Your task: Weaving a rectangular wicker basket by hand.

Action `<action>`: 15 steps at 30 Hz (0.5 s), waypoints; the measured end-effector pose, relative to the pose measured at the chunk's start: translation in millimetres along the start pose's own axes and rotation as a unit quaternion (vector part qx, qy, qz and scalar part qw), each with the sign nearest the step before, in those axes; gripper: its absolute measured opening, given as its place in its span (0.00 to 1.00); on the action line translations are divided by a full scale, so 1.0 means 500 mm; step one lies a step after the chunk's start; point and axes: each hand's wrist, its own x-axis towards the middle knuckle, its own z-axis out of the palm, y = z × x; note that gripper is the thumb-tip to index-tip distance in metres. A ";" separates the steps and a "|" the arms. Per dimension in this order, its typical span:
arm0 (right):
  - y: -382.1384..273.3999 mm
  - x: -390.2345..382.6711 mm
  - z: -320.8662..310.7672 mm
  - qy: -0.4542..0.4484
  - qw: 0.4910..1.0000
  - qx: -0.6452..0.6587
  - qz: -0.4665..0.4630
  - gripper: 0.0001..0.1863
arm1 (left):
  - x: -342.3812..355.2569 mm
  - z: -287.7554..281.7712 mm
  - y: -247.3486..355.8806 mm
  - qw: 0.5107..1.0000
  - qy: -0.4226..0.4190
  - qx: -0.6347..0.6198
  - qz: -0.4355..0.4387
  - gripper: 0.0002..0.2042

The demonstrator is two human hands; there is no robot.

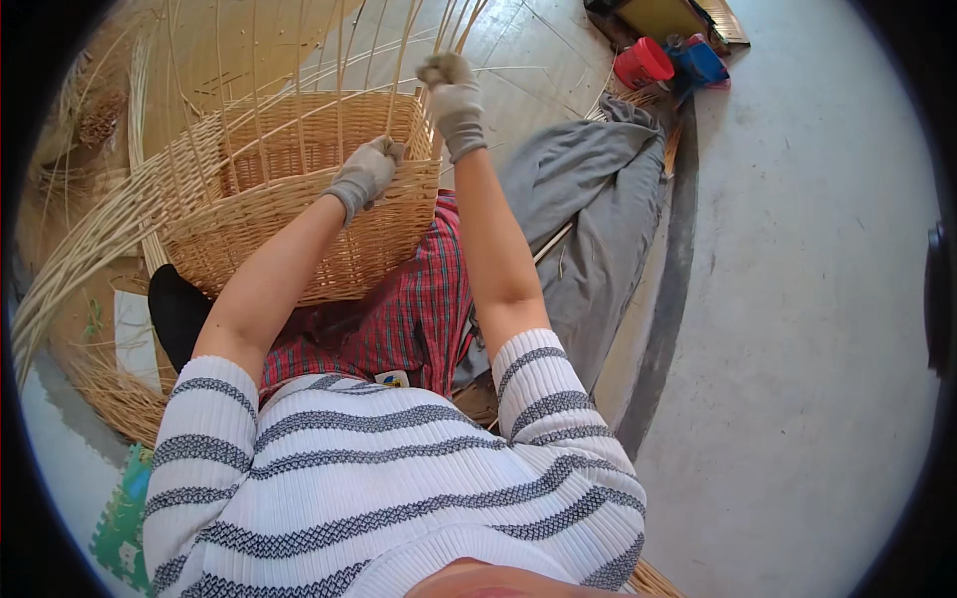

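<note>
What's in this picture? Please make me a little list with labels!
Basket: tan, woven
Strands: long, pale, sweeping out to the left
Left hand: gloved, at the basket's near rim
Right hand: gloved, raised by the basket's right end
Lap: red plaid cloth
Right side: grey cloth
Farther off: red bucket, blue container

Grey floor [807, 299] fills the right side, a dark band [670, 309] along its edge; pale sheen [543, 50] towards the top. Red bucket [641, 64] beside blue container [704, 62], upper right; green mat [122, 526], lower left.
</note>
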 end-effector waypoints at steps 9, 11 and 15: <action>0.105 -0.066 -0.094 0.182 0.879 0.419 0.138 0.15 | -0.101 0.014 0.028 0.883 0.280 0.201 0.318 0.16; 0.108 -0.057 -0.101 0.145 0.837 0.480 0.217 0.23 | -0.109 0.050 0.015 0.779 0.311 0.290 0.461 0.22; 0.111 -0.029 -0.092 0.164 0.908 0.327 0.204 0.24 | -0.084 0.102 -0.002 0.849 0.206 0.277 0.400 0.19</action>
